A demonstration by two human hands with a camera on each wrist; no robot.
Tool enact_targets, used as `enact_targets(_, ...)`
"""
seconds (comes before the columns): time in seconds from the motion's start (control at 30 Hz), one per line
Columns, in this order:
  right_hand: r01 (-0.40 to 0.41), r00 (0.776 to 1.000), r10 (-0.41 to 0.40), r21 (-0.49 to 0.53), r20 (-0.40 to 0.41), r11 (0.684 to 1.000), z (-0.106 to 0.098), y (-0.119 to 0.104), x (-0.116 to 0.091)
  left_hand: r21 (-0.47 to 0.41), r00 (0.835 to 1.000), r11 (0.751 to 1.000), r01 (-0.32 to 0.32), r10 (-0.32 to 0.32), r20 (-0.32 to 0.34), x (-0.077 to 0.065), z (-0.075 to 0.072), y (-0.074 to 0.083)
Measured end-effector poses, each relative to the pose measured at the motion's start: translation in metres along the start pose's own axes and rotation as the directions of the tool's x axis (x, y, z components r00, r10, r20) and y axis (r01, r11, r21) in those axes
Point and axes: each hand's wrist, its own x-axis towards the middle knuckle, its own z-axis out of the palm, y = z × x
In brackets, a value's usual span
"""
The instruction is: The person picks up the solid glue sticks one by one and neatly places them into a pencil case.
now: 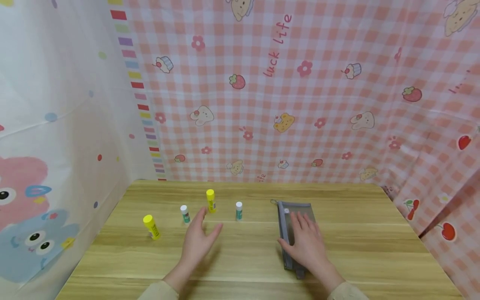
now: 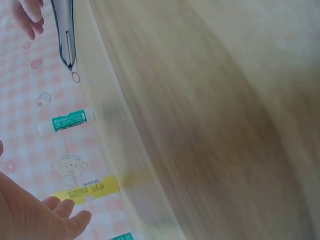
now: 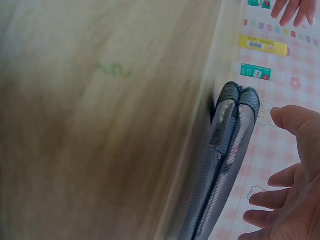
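Note:
My right hand [image 1: 306, 241] is held over a grey zippered mesh pouch [image 1: 286, 227], fingers spread. In the right wrist view a gap shows between that hand [image 3: 295, 185] and the pouch [image 3: 225, 155]. To the left, my left hand [image 1: 196, 238] hovers with thumb and fingers apart and nothing between them. Just past its fingertips stands a yellow glue stick [image 1: 211, 201]. A white-capped green glue stick [image 1: 185, 214] is left of those fingertips, and another white-capped green one [image 1: 239, 211] stands to their right. A second yellow glue stick [image 1: 151, 227] is farthest left.
The wooden table [image 1: 240, 266] runs back to a pink checked curtain [image 1: 258, 104]. A white printed cloth [image 1: 67, 125] hangs along the left side, and checked cloth continues on the right. A small zipper ring [image 1: 274, 201] sticks out at the pouch's far left corner.

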Motion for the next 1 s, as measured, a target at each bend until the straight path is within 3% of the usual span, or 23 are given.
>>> enact_targets(0.53,-0.074,0.995,0.078,-0.062,0.059,0.995,0.015,-0.011,0.006,-0.185,0.991,0.98,0.069,-0.088,-0.101,0.016,0.004,-0.006)
enact_targets(1.0,-0.127,0.988,0.137,-0.133,0.068,0.983,0.017,-0.022,0.007,-0.266,0.975,0.956,0.126,-0.169,-0.145,0.031,0.011,-0.012)
